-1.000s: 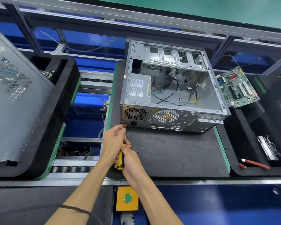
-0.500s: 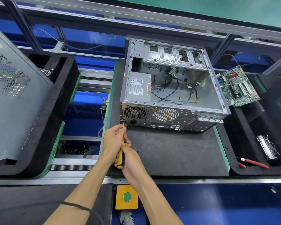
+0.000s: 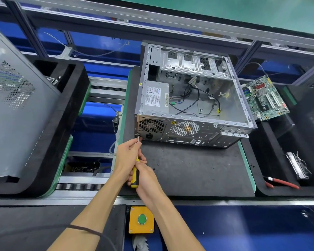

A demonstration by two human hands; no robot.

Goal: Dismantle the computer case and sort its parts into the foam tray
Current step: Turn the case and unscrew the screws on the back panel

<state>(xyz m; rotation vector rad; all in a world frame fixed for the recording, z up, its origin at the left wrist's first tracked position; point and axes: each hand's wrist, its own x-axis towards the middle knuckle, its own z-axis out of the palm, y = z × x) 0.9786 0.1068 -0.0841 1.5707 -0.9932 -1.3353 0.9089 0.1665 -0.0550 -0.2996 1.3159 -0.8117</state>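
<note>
A single wide-angle head view looks forward and steeply down from above the person's forearms. It sits close over the hands, which meet low in the middle. Just beyond them is the open computer case on the table; foam trays flank them at both bowed edges.

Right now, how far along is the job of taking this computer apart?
Partly done. The case lies open with its side panel off, and a motherboard already sits in the tray on the right. In hand: the right hand grips a screwdriver, the left hand steadies its shaft at a rear corner screw. Left: the power supply and cables remain inside.
</note>
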